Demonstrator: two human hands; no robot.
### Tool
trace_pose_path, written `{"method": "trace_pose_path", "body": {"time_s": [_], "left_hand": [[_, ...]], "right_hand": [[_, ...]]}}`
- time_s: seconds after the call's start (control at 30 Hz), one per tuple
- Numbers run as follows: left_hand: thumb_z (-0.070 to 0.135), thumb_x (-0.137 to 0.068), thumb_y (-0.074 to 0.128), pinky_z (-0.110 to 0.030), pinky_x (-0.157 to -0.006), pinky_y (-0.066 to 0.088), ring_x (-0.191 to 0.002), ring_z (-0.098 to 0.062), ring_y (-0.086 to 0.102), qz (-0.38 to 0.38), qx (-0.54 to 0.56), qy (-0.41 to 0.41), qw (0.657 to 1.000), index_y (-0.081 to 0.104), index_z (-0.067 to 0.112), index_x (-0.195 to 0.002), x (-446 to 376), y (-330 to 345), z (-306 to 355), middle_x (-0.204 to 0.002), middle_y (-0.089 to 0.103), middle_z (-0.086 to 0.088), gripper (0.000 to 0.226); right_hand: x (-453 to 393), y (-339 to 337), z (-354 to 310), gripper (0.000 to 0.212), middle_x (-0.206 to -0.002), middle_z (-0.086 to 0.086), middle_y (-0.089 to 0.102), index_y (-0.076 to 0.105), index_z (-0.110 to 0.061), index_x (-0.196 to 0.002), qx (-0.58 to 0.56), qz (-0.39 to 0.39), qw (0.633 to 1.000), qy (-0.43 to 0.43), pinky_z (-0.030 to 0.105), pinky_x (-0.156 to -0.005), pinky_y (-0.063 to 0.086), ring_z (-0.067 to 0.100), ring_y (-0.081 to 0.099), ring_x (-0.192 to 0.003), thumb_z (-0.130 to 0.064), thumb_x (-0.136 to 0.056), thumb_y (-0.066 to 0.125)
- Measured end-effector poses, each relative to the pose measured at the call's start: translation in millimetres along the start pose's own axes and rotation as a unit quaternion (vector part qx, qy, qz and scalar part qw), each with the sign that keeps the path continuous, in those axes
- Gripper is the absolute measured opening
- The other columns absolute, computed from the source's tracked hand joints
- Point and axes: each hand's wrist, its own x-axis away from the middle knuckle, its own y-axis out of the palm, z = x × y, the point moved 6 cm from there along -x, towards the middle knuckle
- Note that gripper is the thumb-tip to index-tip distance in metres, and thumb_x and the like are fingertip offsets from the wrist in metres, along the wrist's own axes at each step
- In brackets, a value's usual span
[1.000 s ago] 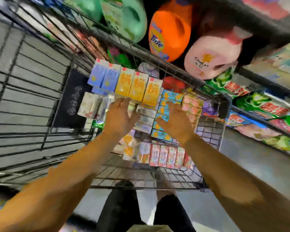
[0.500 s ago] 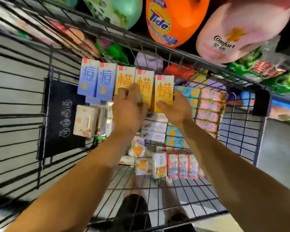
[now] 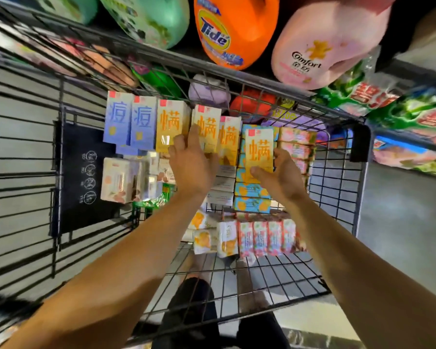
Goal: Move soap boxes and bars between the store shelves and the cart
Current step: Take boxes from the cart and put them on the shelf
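Right hand (image 3: pixel 278 176) grip holds one yellow soap box (image 3: pixel 260 150); left hand (image 3: pixel 193 162) grip pinches another yellow box (image 3: pixel 207 132). Risk: lifting could topple the upright row in the cart (image 3: pixel 337 197).

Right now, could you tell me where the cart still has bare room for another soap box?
Bare wire floor shows at the near end, below the row of pink-wrapped soap bars. A strip of bare mesh also runs between the pink packs and the cart's right wall. The far end, around the yellow boxes, is packed.
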Motion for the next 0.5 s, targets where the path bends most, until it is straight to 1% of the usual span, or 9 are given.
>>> {"method": "trace_pose_path", "body": {"time_s": [0.07, 0.13, 0.17, 0.23, 0.33, 0.43, 0.5], "left_hand": [[0.031, -0.086, 0.071, -0.045, -0.093, 0.044, -0.117, -0.04, 0.043, 0.008, 0.043, -0.025, 0.999, 0.034, 0.009, -0.148, -3.7, 0.0, 0.8, -0.131, 0.043, -0.019, 0.075], [0.027, -0.087, 0.069, -0.041, -0.092, 0.043, -0.117, -0.038, 0.043, 0.007, 0.041, -0.035, 0.998, 0.036, 0.007, -0.146, -7.5, 0.5, 2.2, -0.13, 0.042, -0.018, 0.07], [0.025, -0.087, 0.069, -0.04, -0.093, 0.043, -0.117, -0.038, 0.042, 0.005, 0.03, -0.034, 0.999, 0.038, 0.006, -0.144, -8.2, 0.4, 3.3, -0.13, 0.041, -0.018, 0.068], [0.022, -0.087, 0.07, -0.041, -0.094, 0.044, -0.119, -0.038, 0.041, 0.012, 0.019, -0.022, 1.0, 0.039, 0.006, -0.142, -5.7, 0.4, 5.7, -0.133, 0.04, -0.018, 0.065], [0.017, -0.088, 0.069, -0.044, -0.094, 0.048, -0.121, -0.037, 0.044, 0.023, 0.055, 0.003, 0.998, 0.038, 0.011, -0.146, 3.1, 5.0, 8.2, -0.14, 0.039, -0.016, 0.066], [0.016, -0.093, 0.061, -0.045, -0.088, 0.054, -0.115, -0.036, 0.055, 0.03, 0.105, -0.001, 0.994, 0.038, 0.016, -0.147, 8.0, 6.2, 9.6, -0.141, 0.043, -0.016, 0.058], [0.019, -0.095, 0.058, -0.044, -0.081, 0.055, -0.104, -0.035, 0.061, 0.042, 0.129, -0.012, 0.991, 0.043, 0.016, -0.142, 6.4, 1.7, 10.5, -0.132, 0.052, -0.016, 0.049]], "right_hand": [[2.5, -2.7, -1.1, 0.06, -0.102, -0.008, 0.069, 0.05, -0.019, -0.123, -0.012, 0.0, 1.0, -0.001, 0.047, -0.081, 0.058, 0.017, 0.069, -0.092, -0.04, -0.075, 0.08], [3.0, -3.3, -0.7, 0.047, -0.099, -0.012, 0.066, 0.048, -0.024, -0.117, -0.023, 0.001, 1.0, -0.016, 0.043, -0.079, 0.057, 0.015, 0.067, -0.09, -0.029, -0.082, 0.079], [2.9, -2.7, 0.3, 0.044, -0.098, -0.014, 0.064, 0.047, -0.027, -0.114, -0.028, 0.002, 0.999, -0.024, 0.041, -0.078, 0.057, 0.014, 0.066, -0.09, -0.026, -0.083, 0.078], [5.0, -2.0, -1.9, 0.043, -0.096, -0.017, 0.063, 0.046, -0.03, -0.112, -0.034, 0.006, 0.999, -0.037, 0.038, -0.076, 0.056, 0.01, 0.066, -0.088, -0.025, -0.084, 0.078], [9.6, -3.6, -2.6, 0.043, -0.091, -0.022, 0.059, 0.044, -0.031, -0.11, -0.035, 0.015, 0.998, -0.043, 0.033, -0.071, 0.053, 0.001, 0.062, -0.081, -0.024, -0.084, 0.077], [13.0, -4.5, 3.3, 0.046, -0.092, -0.024, 0.058, 0.044, -0.029, -0.115, -0.041, 0.018, 0.998, -0.036, 0.038, -0.076, 0.057, 0.006, 0.063, -0.084, -0.026, -0.084, 0.078], [17.5, -6.8, 3.6, 0.05, -0.093, -0.023, 0.058, 0.048, -0.024, -0.122, -0.046, 0.019, 0.998, -0.033, 0.042, -0.082, 0.057, 0.01, 0.064, -0.088, -0.025, -0.083, 0.078]]}}
